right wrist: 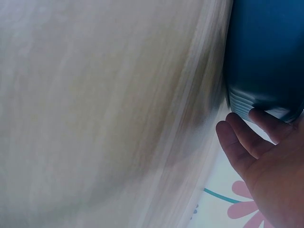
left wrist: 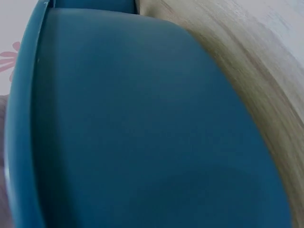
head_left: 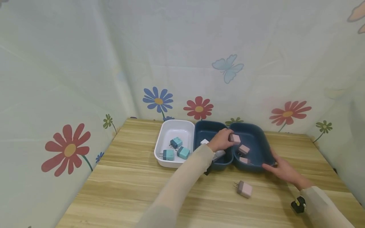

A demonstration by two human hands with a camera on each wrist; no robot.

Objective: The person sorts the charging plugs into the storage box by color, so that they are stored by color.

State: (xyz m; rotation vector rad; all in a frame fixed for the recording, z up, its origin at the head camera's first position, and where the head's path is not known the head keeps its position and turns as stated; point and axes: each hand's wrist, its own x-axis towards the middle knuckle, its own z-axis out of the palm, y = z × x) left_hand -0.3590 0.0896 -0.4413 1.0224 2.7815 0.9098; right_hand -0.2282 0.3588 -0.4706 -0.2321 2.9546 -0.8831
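Observation:
In the head view my left hand [head_left: 221,140] reaches over the middle blue tray [head_left: 203,125] and pinches a pink plug charger [head_left: 235,139] at the left side of the right blue tray [head_left: 258,148]. Two more pink chargers, one a pink block [head_left: 244,149] and one lower down [head_left: 244,160], lie in that tray. My right hand [head_left: 285,169] rests against the tray's near right corner. Its fingers [right wrist: 240,137] are spread and fairly straight along the outer wall in the right wrist view. The left wrist view shows only blue tray wall [left wrist: 142,104], no fingers.
A white tray [head_left: 160,139] at the left holds several teal chargers [head_left: 183,152]. White chargers [head_left: 219,155] lie in the middle tray, partly hidden by my left arm. Another pink charger [head_left: 244,189] lies on the wooden table [head_left: 119,190] in front. A flowered curtain [head_left: 182,63] hangs behind.

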